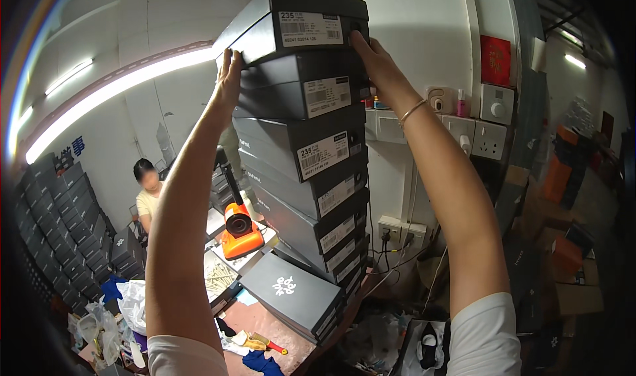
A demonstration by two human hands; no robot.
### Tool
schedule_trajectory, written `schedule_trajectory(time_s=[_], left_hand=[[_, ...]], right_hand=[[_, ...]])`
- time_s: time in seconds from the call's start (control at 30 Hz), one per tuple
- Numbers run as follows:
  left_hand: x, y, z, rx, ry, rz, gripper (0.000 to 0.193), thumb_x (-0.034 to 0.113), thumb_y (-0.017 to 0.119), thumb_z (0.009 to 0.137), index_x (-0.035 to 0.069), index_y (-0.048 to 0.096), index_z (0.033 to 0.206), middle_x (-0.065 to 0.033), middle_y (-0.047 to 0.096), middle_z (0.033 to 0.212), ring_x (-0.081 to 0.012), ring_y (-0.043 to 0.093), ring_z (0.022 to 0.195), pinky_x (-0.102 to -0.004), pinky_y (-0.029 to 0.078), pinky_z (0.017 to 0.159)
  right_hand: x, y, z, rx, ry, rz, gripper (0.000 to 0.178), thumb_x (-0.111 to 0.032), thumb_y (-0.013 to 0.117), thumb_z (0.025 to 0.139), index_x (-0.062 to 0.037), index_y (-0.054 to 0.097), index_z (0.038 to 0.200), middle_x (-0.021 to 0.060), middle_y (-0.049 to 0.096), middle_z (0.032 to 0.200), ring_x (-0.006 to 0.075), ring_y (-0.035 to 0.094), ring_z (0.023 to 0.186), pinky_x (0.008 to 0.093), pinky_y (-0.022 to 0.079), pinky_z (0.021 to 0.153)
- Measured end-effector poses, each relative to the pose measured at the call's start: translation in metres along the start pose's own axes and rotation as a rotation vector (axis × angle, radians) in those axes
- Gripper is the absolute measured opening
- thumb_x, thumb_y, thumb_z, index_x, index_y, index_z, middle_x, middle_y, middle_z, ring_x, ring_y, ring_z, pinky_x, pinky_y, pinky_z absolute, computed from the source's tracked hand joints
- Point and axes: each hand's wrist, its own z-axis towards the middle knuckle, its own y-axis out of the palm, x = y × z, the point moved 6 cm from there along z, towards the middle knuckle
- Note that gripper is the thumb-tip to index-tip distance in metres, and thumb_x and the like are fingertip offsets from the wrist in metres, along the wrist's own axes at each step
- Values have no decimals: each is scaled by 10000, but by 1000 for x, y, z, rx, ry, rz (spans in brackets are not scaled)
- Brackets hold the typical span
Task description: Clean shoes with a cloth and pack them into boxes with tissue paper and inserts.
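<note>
Both my arms reach up to a tall stack of dark grey shoeboxes. My left hand (229,81) presses its fingers against the left side of the topmost shoebox (255,35), low on that side. On the opposite side, my right hand (384,68) grips the same box, its thumb by the labelled end. The second shoebox (271,84) sits directly beneath, turned slightly from the one above. Further down, a third shoebox (268,137) and several more form an uneven column. White labels mark their ends. Part of each hand's grip is hidden behind the box.
A separate shoebox (291,290) lies beside the column on the reddish table (298,349). An orange device (240,233) stands behind it. Wall sockets (490,141) and hanging cables are to the right. A co-worker (149,190) sits at the left, near more stacked boxes (63,223).
</note>
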Motion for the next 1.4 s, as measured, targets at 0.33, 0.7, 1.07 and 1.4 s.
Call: schedule_trajectory(time_s=[0.33,0.7,1.07,1.4], left_hand=[[15,29,-72,-174,299,147,759,-108,489,842,170,244,1504,-227,255,1527,-438,327,1361,-442,336,1102],[-57,-85,-621,-984,-434,459,544,240,653,869,-7,470,1319,-191,560,1163,-354,561,1072,-428,438,894],[255,-410,-873,989,-450,1432,330,152,493,991,-24,526,1268,-156,554,1207,-233,541,1091,-336,426,950],[188,-474,-878,561,-830,2044,384,330,472,994,-6,650,1053,-171,611,1005,-342,544,976,-438,452,851]], right_hand=[[-32,-15,-36,451,-476,-392,603,-341,612,934,21,414,1374,197,503,1312,276,514,1202,337,450,957],[80,292,-473,-917,-166,-252,523,-67,732,780,-8,524,1257,188,555,1200,326,630,870,373,532,753],[-38,533,-711,-1616,78,686,704,-305,607,944,-43,243,1487,238,420,1392,298,464,1280,393,417,1022],[-92,665,-746,-1284,587,701,971,-648,488,894,-92,16,1534,286,256,1513,350,301,1397,374,336,1076]])
